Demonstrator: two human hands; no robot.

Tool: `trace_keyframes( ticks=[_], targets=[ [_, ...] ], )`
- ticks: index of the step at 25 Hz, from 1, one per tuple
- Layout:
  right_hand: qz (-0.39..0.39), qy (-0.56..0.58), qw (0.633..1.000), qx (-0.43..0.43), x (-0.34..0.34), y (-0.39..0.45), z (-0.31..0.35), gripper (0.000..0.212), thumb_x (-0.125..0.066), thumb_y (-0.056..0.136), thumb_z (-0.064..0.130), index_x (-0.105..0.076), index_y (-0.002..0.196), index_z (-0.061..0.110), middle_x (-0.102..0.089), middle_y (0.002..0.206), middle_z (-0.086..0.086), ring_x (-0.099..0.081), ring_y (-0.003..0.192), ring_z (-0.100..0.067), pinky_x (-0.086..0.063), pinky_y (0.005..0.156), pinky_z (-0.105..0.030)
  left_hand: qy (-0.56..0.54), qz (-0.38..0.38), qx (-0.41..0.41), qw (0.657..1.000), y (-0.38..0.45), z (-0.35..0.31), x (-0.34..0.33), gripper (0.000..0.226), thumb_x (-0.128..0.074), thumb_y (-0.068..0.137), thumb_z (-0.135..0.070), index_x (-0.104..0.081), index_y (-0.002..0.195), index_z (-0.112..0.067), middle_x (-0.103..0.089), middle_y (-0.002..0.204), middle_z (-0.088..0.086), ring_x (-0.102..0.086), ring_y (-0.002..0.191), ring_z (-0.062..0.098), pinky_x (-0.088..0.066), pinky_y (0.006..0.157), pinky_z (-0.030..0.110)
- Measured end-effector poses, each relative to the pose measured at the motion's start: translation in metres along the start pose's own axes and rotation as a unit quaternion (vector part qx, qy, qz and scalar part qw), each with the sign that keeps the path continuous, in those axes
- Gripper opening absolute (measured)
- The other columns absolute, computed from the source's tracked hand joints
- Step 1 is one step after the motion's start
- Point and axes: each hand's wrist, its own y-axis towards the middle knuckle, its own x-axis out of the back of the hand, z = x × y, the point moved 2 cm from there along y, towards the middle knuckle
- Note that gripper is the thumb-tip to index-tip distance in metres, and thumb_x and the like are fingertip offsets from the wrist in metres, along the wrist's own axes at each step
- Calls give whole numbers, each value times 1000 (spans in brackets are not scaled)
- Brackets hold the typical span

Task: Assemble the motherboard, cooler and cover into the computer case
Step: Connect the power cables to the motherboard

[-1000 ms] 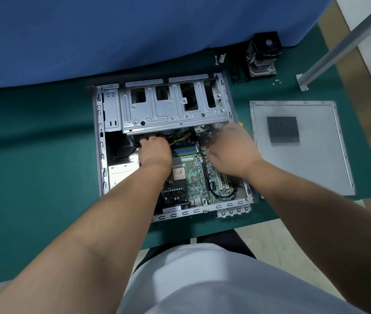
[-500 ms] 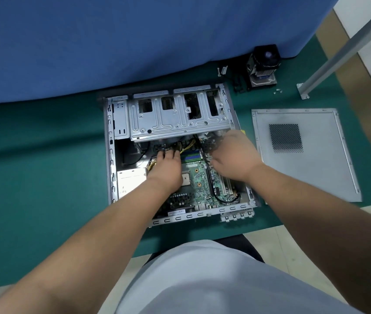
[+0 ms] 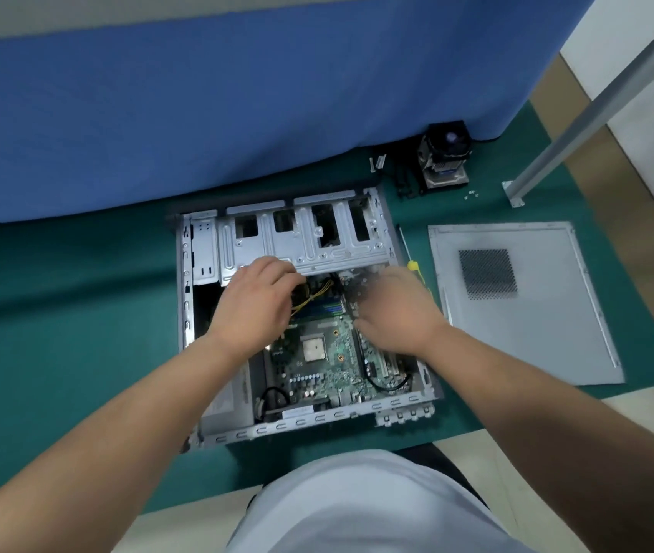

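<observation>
The computer case (image 3: 187, 313) lies open on a green mat (image 3: 58, 313), with the drive cage (image 3: 301, 241) at its far side. The green motherboard (image 3: 329, 365) sits inside the case, and its square processor socket (image 3: 314, 350) is uncovered in the middle.

The left hand (image 3: 253, 305) is over the far left part of the board, at the near edge of the drive cage. Its fingers are curled down at a bundle of yellow and black cables (image 3: 313, 297); it seems to grip them, but the fingertips are hidden, so I cannot tell for sure. The right hand (image 3: 393, 309) is over the far right part of the board, palm down. It is blurred and its fingertips are hidden, so I cannot tell whether it is spread or pinching something.

The cooler (image 3: 443, 157), with a fan on top, stands on the mat beyond the case, at the foot of a blue partition (image 3: 237, 113). The grey cover (image 3: 524, 305) with a mesh vent lies flat on the mat, to the right of the case. Between the case and the cover lies a screwdriver (image 3: 411, 257) with a yellow handle. A few small screws (image 3: 471, 193) lie near the cooler, beside the foot of a metal post (image 3: 580, 113).
</observation>
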Motion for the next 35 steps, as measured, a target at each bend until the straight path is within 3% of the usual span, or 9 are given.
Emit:
trace_keyframes(
  ticks=[3,8,11,14,18,22,25,27,35],
  targets=[
    [18,122,992,16,11,1,-9,40,-41,99,57,-75,106,35,-72,96,17,-57,101,-6,-18,119,-37,-24,-35,36,998,38,10,-2,40,-59,97,-15,-60,137,-18,-54,146,7,-47,136,31,-44,109,52],
    [-100,287,949,-85,36,19,-80,26,-54,99,38,-68,118,25,-63,112,9,-53,110,-12,-44,97,-31,-29,10,158,987,109,25,-16,52,-40,106,-45,-37,156,-31,-26,168,-2,-16,156,23,-10,127,46],
    [-19,314,924,-218,27,41,-138,33,-58,101,29,-61,132,20,-56,129,-1,-58,115,-19,-47,101,-36,-5,6,211,977,120,26,-34,58,-22,106,-56,-19,161,-37,-10,172,-8,-3,158,17,2,126,46],
    [94,284,911,-283,2,77,-183,48,-58,101,28,-50,146,15,-46,145,-11,-55,124,-28,-43,108,-36,44,-20,210,976,118,26,-47,60,-17,105,-59,-20,160,-37,-14,171,-8,-8,158,18,-1,125,47],
    [93,293,902,-302,-17,148,-213,58,-56,101,28,-38,156,22,-31,160,-6,-47,138,-29,-39,114,-36,65,-36,214,974,119,32,-54,58,-21,104,-58,-26,158,-35,-21,168,-8,-13,157,17,-6,124,48],
    [115,252,910,-307,-47,196,-207,44,-52,101,34,-51,143,21,-40,146,-13,-51,127,-40,-46,104,-41,71,-54,212,973,117,31,-56,58,-22,104,-57,-30,156,-34,-25,166,-8,-16,156,17,-7,124,49],
    [110,225,914,-320,-65,196,-195,20,-52,99,21,-63,116,16,-52,125,-13,-58,112,-39,-50,94,-39,75,-65,204,974,119,31,-54,58,-26,103,-55,-32,156,-32,-27,165,-7,-18,156,18,-8,124,50],
    [91,253,906,-326,-67,188,-193,24,-48,95,10,-66,106,21,-58,120,-8,-59,107,-35,-49,89,-35,76,-72,202,974,119,29,-54,57,-27,103,-54,-33,155,-32,-27,165,-7,-19,155,19,-9,123,50],
    [-126,406,833,-353,9,114,-187,34,-48,95,1,-73,107,20,-73,109,-4,-70,94,-25,-57,83,-35,31,-41,203,978,119,26,-44,59,-23,102,-58,-32,156,-34,-26,166,-8,-16,156,17,-8,124,50]
  ],
)
